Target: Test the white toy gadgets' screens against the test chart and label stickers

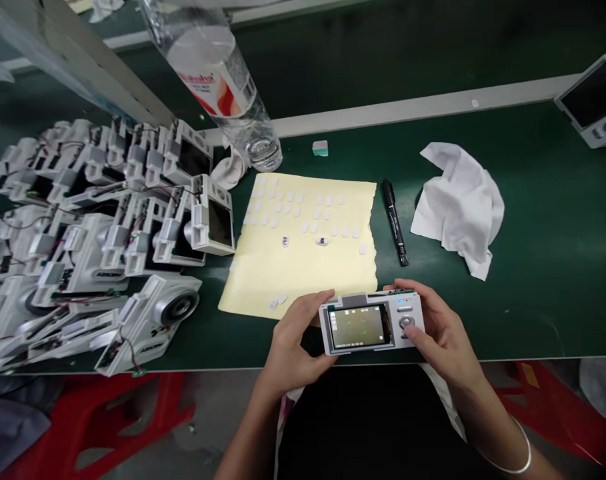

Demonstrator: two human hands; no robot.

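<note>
Left hand [295,340] and right hand [445,337] were both closed on the camera [357,327], one at each end, the right thumb lying at its round button. This camera, a slim silvery-white box with square corners and a lit screen, was held just off the near right corner of the sheet [303,273], close to the table's front edge.

The sheet was yellow paper, its right side ragged, dotted with small, rounded white tabs [281,197]. Right of the sheet lay a glossy black pen [395,223], and farther right a soft white cloth [460,207], crumpled into folds. Beyond the sheet's far left corner leaned a clear plastic bottle [217,80] with ribbed shine and a red-and-white label.

Left of the sheet, pale, hard-edged camera bodies [215,220] were packed in rows, thin wires looping among them; the nearest ones reached almost to the front edge. Behind the sheet, a pale ledge [383,117] bounded the table [547,287]. The widest stretch of smooth green top ran right of the sheet, past the cloth, while the left side was tight.
</note>
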